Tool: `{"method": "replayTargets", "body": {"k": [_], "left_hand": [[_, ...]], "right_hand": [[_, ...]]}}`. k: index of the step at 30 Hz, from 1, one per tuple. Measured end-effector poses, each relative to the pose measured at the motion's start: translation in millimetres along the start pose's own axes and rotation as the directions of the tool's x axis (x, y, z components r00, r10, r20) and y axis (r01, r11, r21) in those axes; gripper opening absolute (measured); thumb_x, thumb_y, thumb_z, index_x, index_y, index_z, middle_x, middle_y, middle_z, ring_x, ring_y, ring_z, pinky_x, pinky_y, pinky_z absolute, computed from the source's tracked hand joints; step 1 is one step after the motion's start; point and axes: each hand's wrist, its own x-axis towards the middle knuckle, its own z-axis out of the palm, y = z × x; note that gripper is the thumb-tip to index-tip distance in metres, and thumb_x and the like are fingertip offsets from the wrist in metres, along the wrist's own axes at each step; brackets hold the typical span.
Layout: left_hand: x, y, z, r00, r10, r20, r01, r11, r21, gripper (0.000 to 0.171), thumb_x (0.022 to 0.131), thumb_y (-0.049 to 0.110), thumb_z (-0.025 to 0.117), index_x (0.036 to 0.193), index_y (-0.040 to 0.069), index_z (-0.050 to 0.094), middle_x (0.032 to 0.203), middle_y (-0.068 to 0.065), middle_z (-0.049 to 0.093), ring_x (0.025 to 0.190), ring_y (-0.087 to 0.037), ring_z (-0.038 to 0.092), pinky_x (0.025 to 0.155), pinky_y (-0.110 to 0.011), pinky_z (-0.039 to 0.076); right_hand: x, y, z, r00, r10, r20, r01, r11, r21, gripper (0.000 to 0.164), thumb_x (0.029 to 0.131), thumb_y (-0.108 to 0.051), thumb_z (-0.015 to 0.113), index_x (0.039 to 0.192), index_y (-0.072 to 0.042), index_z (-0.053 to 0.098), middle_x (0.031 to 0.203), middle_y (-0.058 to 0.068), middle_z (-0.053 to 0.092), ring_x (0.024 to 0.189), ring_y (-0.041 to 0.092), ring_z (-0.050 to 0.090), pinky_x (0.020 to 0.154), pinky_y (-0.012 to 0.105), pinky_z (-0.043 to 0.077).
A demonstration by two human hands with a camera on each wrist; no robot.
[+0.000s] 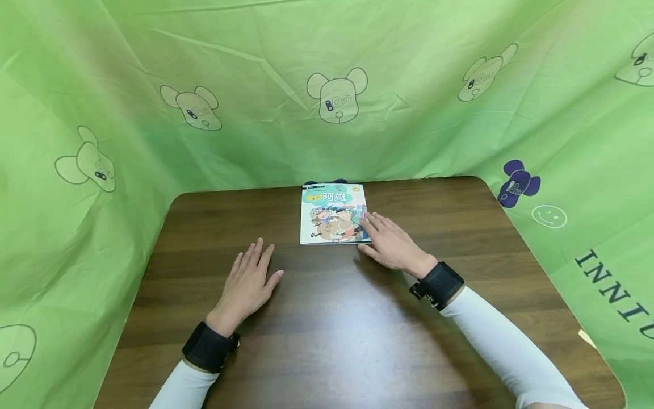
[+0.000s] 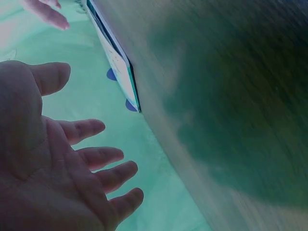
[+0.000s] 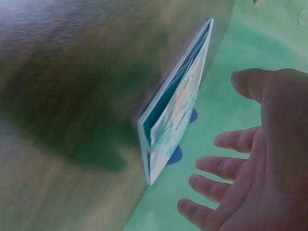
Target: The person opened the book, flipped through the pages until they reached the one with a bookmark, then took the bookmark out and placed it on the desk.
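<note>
A thin picture book (image 1: 332,218) with an illustrated cover lies near the far edge of the wooden table. My right hand (image 1: 390,241) reaches over its lower right corner in the head view, fingers extended. In the right wrist view the book (image 3: 178,103) shows its edge, its cover slightly raised from the pages, and the right hand (image 3: 240,168) is apart from it with fingers spread. My left hand (image 1: 247,284) is stretched out over the table, left of and nearer than the book, holding nothing. The left wrist view shows the left palm (image 2: 57,154) with spread fingers.
The brown wooden table (image 1: 317,341) has rounded far corners. A green curtain (image 1: 255,153) with printed bear heads hangs behind it and along both sides. Each wrist wears a black band (image 1: 209,346). A small pale piece (image 1: 586,338) shows at the table's right edge.
</note>
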Motion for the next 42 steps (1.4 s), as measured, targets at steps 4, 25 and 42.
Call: {"method": "replayTargets", "body": {"k": [4,25,42], "left_hand": [[2.6,6.6,2.7,0.999,0.032,-0.006,-0.032,0.999,-0.027,0.07,0.099,0.049,0.045,0.154,0.007,0.034,0.163,-0.021,0.016,0.147,-0.039,0.019,0.115,-0.059,0.017],[-1.7,25.3,16.1,0.992,0.062,0.113,-0.048,0.992,-0.116,0.068,0.099,0.045,0.046,0.156,0.012,0.029,0.164,-0.018,0.013,0.148,-0.037,0.016,0.106,-0.07,0.025],[5.5,36.4,28.2,0.984,0.13,0.118,-0.118,0.987,-0.106,0.068,0.1,0.044,0.047,0.156,0.01,0.03,0.164,-0.019,0.015,0.149,-0.035,0.015,0.11,-0.062,0.026]], "right_hand": [[11.4,-2.6,-3.1,1.0,-0.021,0.02,0.021,1.0,0.002,0.072,0.097,-0.046,0.049,0.148,0.003,0.039,0.15,0.029,0.039,0.141,0.041,0.033,0.115,0.05,0.025],[28.5,-4.2,28.6,0.983,-0.144,0.11,0.128,0.982,0.138,0.062,0.099,-0.032,0.052,0.148,0.004,0.039,0.153,0.031,0.032,0.141,0.046,0.028,0.114,0.053,0.025],[9.1,-7.9,35.5,0.978,-0.203,0.045,0.198,0.976,0.094,0.051,0.099,-0.019,0.052,0.146,-0.001,0.046,0.15,0.028,0.04,0.137,0.044,0.038,0.111,0.05,0.033]]}}
